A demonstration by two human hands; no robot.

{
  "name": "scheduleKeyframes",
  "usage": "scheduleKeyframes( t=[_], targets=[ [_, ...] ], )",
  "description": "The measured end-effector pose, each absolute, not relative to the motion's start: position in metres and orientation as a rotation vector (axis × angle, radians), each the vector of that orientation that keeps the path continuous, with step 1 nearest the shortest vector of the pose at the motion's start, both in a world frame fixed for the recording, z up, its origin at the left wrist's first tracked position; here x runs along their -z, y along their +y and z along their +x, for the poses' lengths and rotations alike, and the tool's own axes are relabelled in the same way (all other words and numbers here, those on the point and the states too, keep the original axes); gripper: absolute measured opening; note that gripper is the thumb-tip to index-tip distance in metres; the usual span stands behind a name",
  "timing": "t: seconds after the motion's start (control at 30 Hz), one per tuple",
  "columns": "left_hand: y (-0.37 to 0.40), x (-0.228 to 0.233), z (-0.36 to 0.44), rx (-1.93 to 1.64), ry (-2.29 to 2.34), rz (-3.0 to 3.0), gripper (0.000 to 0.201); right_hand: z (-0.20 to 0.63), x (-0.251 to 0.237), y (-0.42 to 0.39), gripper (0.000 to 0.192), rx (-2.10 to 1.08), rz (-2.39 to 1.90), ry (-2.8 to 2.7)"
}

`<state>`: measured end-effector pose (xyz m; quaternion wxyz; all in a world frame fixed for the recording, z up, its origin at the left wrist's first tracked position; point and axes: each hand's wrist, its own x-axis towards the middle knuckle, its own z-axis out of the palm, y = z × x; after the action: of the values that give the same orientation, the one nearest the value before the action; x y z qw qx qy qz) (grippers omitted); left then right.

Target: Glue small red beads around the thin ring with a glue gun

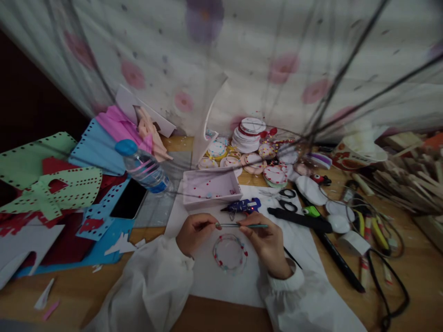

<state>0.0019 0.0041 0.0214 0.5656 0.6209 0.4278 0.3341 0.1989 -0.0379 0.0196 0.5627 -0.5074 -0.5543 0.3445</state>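
My right hand [265, 237] is closed around a pair of thin tweezers [258, 226] with a teal end, held level and pointing left. The fingertips of my left hand [195, 233] pinch together at the tips of the tweezers, on a small dark thing too tiny to make out. Below both hands a clear ring strung with red and pale blue beads [215, 253] lies on white paper [235, 291]. Just beyond my fingers sit a blue glue gun [247, 205] with a small red light and a shallow pink box [211, 203] holding a few loose beads.
To the right lie black-handled scissors [288, 205], a black rod [301, 220], cables and a pile of wooden sticks [411, 170]. Round decorated pieces [254, 163] are heaped behind the box. At left stand a water bottle [145, 168], a phone [129, 199] and coloured sheets [83, 184].
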Motion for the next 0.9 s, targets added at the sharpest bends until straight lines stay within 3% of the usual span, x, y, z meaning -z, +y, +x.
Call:
scheduleKeyframes(
  t=[0.9],
  targets=[
    [0.000,-0.009,0.001,-0.835,1.055,1.644,0.022,0.198,-0.020,-0.040,0.010,-0.751,-1.247,-1.197]
  ],
)
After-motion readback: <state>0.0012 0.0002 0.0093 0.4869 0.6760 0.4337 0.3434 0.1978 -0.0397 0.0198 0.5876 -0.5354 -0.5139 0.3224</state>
